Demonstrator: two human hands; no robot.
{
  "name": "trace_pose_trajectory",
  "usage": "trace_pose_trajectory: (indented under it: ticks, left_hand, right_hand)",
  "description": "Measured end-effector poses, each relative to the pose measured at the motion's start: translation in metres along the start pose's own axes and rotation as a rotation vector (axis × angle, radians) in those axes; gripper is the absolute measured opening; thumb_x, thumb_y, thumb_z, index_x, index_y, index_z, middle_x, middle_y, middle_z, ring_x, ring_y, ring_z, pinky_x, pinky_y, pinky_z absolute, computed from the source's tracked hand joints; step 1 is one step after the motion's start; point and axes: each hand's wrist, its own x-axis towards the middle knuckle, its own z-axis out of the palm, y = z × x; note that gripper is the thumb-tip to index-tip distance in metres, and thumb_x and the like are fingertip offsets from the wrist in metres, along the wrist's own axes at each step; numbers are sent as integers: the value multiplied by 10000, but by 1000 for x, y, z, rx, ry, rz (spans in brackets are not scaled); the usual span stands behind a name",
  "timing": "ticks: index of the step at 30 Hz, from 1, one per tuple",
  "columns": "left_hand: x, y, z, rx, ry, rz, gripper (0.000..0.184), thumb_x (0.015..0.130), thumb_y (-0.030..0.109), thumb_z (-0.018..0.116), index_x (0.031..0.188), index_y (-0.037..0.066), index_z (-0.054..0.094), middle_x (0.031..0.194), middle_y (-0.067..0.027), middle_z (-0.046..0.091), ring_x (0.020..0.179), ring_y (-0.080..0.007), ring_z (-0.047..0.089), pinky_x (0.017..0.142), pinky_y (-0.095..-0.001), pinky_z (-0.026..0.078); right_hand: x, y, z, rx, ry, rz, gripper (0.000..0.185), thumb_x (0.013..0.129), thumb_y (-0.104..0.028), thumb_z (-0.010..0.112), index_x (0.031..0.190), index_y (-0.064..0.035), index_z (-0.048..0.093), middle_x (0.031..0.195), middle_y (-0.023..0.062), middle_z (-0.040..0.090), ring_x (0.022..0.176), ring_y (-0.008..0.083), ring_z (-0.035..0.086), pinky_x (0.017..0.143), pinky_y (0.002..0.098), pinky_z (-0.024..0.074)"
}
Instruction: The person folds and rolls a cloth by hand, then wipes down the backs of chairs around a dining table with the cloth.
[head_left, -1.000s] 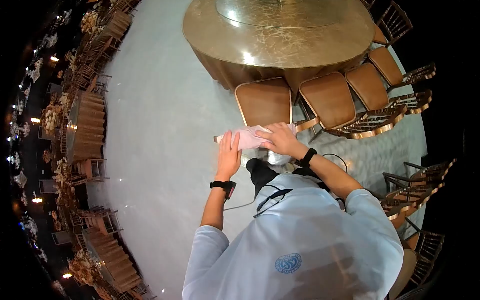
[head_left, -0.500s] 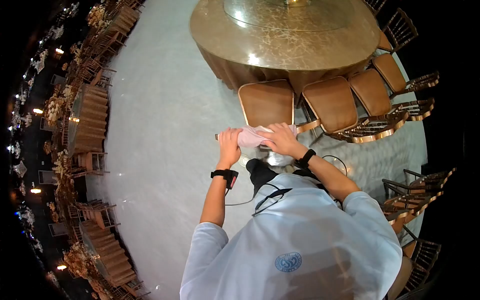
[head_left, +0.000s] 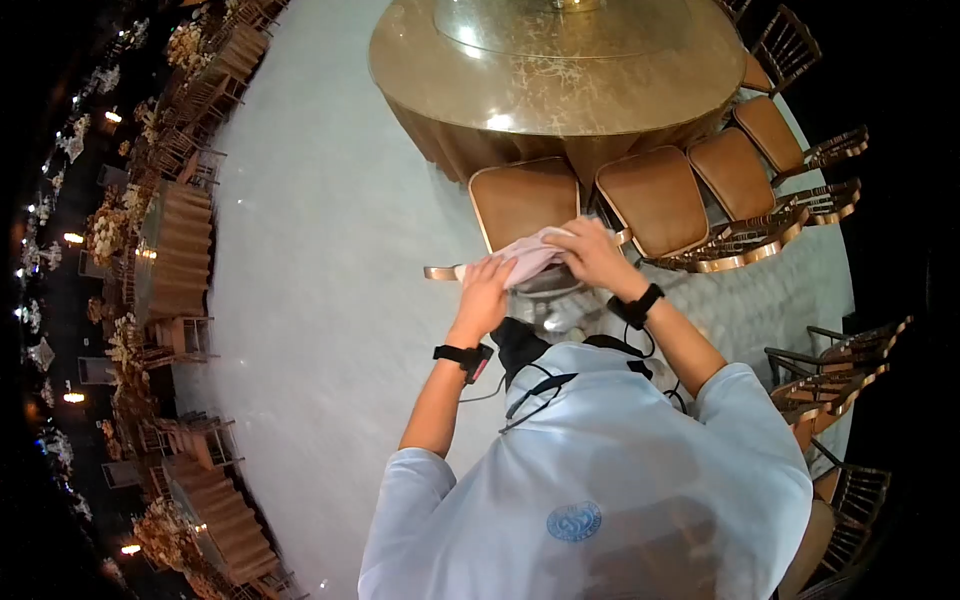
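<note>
A wide pale floor fills the middle of a dim hall, with draped tables, flowers and small lamps along the far left. At the far side stands a round table with a shiny top, and chairs line its right side; more seats stand at the near right. The nearest chair has its seat toward the table and its back toward the person. A pale pink cloth lies bunched over the top of that back, between the two hands. The left hand is curled over the cloth's left end, fingers together and bent; the right hand is partly closed on its right end, holding a fold. The rail shows bare beyond the cloth at the left, and a short bit shows at the right. The handling of this chair looks under way rather than finished, since both hands have the cloth on it. The neighbouring chairs carry no cloth that shows; whether they are done or left cannot be told from their surfaces.
</note>
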Motion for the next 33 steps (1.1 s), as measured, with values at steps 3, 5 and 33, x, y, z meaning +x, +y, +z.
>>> trace_pose_trajectory:
  ticks: [3, 5, 33]
  left_hand:
    - [5, 31, 19, 22, -18, 29, 615, 805, 30, 548, 1392, 198, 469, 1420, -233, 389, 1335, -428, 326, 1104, -585, 225]
    - [6, 41, 28, 68, -5, 62, 623, 818, 49, 556, 1408, 218, 453, 1455, -244, 335, 1353, -445, 286, 1106, -597, 204]
    - [41, 44, 33, 254, 89, 57, 347, 866, 359, 623, 1169, 190, 619, 956, -104, 554, 922, -299, 516, 790, -432, 381]
  right_hand:
    - [-8, 8, -37, -95, -130, 46, 364, 742, -82, 648, 1099, -135, 691, 1040, 103, 613, 1005, 295, 543, 840, 431, 412]
    - [-28, 24, -33, -143, -120, 57, 403, 738, -104, 659, 1140, -139, 673, 1093, 125, 601, 1063, 318, 527, 904, 448, 398]
    - [-28, 35, -22, -294, -109, 74, 506, 715, -553, 680, 1020, -150, 683, 854, 82, 618, 892, 278, 571, 857, 419, 381]
